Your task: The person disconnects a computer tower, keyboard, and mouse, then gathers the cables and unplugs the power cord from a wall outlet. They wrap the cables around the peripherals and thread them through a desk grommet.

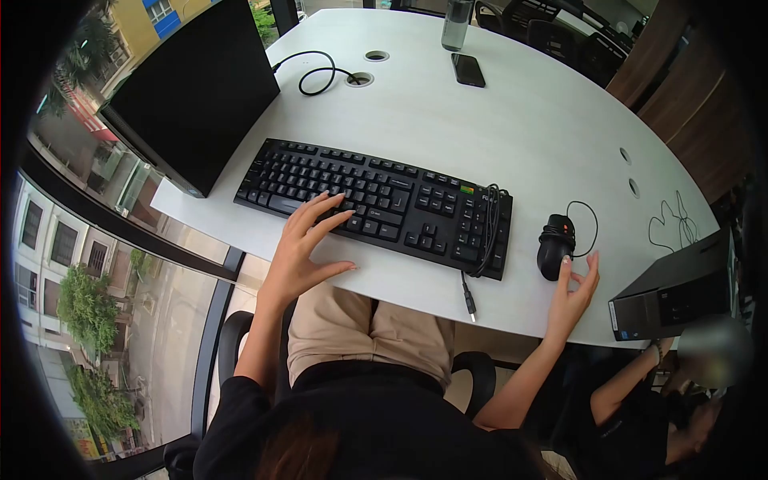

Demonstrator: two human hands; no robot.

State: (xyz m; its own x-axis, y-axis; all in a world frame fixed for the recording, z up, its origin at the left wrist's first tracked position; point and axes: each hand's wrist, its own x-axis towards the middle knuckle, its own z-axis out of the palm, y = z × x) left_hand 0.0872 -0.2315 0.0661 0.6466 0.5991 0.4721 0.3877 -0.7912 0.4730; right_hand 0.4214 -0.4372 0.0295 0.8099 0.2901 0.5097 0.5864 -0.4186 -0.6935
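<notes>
A black keyboard (376, 204) lies at a slant on the white desk, its bundled cable (490, 228) resting over the number keys and the USB plug (470, 300) hanging past its front edge. My left hand (308, 236) is over the lower keys, fingers spread and thumb stretched out; it grasps nothing. To the right sits a black mouse (554, 254) with its cord wound around it. My right hand (574, 290) is beside the mouse's lower right side, fingers apart, a fingertip at or very near it.
A dark monitor (196, 88) stands at the left by the window. A phone (468, 70) and a glass of water (456, 28) are at the back. On the right, a black computer case (676, 288) stands near a thin cable (676, 228); another person (640, 400) sits beside it.
</notes>
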